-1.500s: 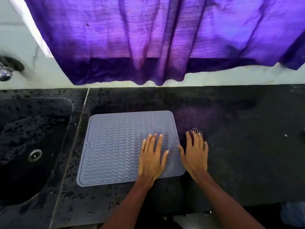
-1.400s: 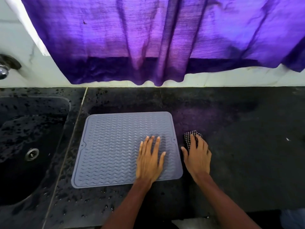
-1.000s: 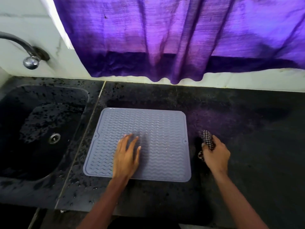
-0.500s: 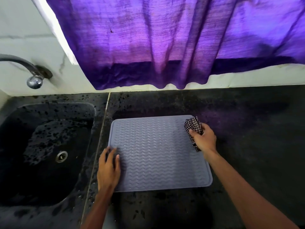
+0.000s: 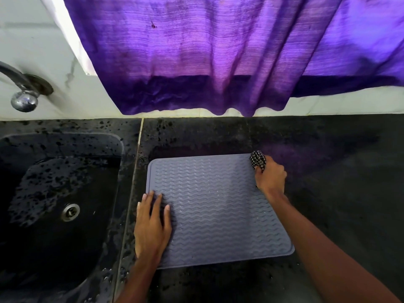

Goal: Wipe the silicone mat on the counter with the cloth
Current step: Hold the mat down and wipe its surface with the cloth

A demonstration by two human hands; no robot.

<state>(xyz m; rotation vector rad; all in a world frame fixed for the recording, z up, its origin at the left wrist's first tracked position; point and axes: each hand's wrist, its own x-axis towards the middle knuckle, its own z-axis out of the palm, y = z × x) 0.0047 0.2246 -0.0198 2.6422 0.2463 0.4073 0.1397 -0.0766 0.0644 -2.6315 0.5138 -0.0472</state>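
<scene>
Black speckled stone formed the kitchen counter (image 5: 332, 193), wet with droplets along its left and front parts. On it, just right of the seam beside the sink, lay the grey silicone mat (image 5: 218, 211), flat, its wavy ribbed surface facing up and its near-right corner reaching closest to the person. A small black-and-white checked cloth (image 5: 258, 160) sat bunched at the mat's far-right corner, touching the raised rim there. The right hand (image 5: 271, 177) was clenched around that cloth, fingers curled over it so that only a tuft stuck out ahead of the knuckles; the hand lay across the mat's right edge with the forearm running back over the near-right corner. The left hand (image 5: 152, 226) rested palm down on the mat's left side, fingers straight and together, holding nothing, its outer edge overlapping the mat's left border. To the left, a black sink (image 5: 65, 141) was sunk into the stone, spotted with water, a metal drain (image 5: 70, 212) in its floor. A chrome tap (image 5: 24, 99) projected from the pale tiled wall (image 5: 32, 40) above it. A purple curtain (image 5: 207, 51) hung behind the counter, its darker hem ending just above the stone.
</scene>
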